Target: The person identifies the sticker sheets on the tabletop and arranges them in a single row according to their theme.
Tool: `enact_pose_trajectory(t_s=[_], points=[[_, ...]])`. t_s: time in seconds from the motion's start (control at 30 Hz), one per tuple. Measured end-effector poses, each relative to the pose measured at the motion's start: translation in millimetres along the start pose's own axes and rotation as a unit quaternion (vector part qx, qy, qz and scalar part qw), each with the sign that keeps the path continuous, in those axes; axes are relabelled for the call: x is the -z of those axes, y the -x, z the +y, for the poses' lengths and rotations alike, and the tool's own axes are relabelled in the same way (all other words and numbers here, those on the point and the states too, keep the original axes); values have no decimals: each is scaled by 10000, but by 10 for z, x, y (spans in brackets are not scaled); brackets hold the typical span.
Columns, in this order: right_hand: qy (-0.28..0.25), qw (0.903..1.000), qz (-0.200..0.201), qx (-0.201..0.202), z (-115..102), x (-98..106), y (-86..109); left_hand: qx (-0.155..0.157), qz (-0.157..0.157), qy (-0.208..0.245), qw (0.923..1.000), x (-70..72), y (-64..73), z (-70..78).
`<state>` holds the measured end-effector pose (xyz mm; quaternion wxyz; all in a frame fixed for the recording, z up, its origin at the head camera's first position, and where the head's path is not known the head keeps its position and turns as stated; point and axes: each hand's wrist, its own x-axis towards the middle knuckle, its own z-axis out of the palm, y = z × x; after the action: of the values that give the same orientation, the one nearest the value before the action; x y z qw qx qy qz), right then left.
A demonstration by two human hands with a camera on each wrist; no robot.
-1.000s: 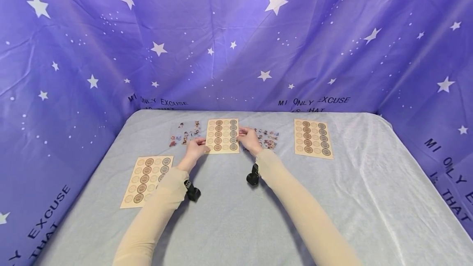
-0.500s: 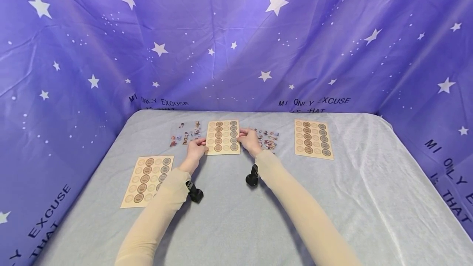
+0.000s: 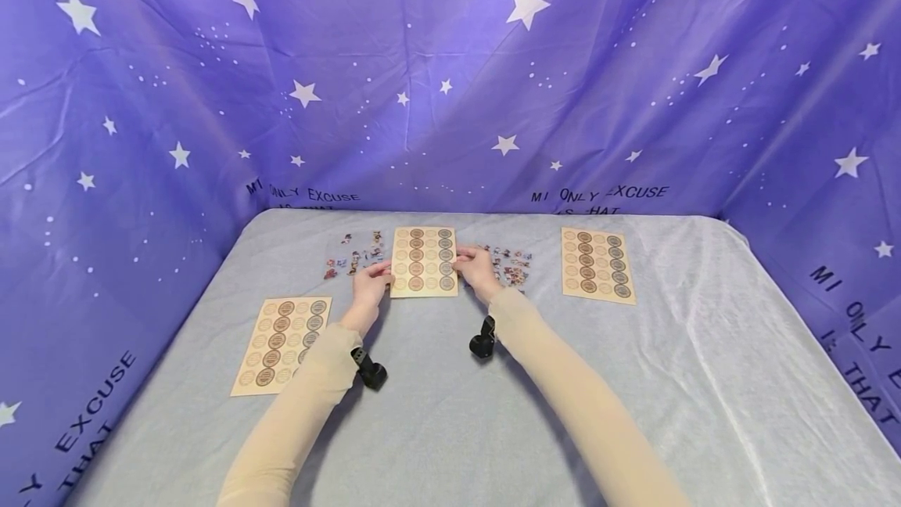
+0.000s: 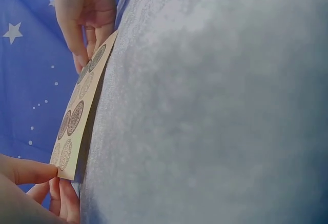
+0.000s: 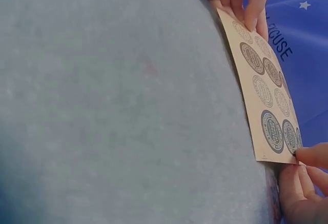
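Observation:
A tan sticker sheet point(image 3: 424, 262) printed with rows of round seals is held between both hands at the back middle of the table. My left hand point(image 3: 369, 288) pinches its left edge, thumb on the printed face and fingers behind, as the left wrist view shows at the sheet's point(image 4: 77, 116) near end. On the opposite edge, my right hand point(image 3: 479, 271) pinches in the same manner. In the right wrist view the sheet point(image 5: 262, 88) is tilted, with dark and pale seals facing up.
Clear sheets of small colourful figure stickers lie behind each hand, one at left point(image 3: 355, 254) and one at right point(image 3: 514, 264). Matching tan sheets rest at front left point(image 3: 260, 350) and back right point(image 3: 597, 264). A starry purple curtain point(image 3: 450, 84) surrounds the grey cloth-covered table point(image 3: 436, 413).
Both hands keep their grip on the sticker sheet, which shifts very slightly toward me. The other sheets stay where they were.

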<state>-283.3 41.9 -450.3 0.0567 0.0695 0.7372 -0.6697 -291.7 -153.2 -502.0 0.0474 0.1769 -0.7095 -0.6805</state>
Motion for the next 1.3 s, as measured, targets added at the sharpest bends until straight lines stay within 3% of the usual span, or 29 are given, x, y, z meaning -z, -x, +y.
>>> enact_pose_trajectory(t_s=[0.07, 0.13, 0.33, 0.57, 0.7, 1.07, 1.3], points=[[-253, 9996, -59, -116, -5, -1, 14, 265, -21, 1, 9996, 27, 278, 284], [-499, 9984, -101, -247, -12, -6, 36, 356, -70, 52, 9993, 56, 449, 453], [-806, 9958, -41, -430, -36, -37, 109, 567, -202, 183, 9980, 119, 676, 663], [-968, 9927, 91, -711, -66, -65, 195, 567, -246, 335, 9975, 203, 599, 517], [-990, 9927, 116, -677, -49, -86, 229, 639, -198, 341, 9972, 238, 582, 470], [-1211, 9920, -32, -351, 83, -125, 260, 562, -227, 394, 9974, 339, 671, 443], [-1159, 9906, -122, -713, -18, -147, 414, 376, -349, 598, 9969, 451, 748, 418]])
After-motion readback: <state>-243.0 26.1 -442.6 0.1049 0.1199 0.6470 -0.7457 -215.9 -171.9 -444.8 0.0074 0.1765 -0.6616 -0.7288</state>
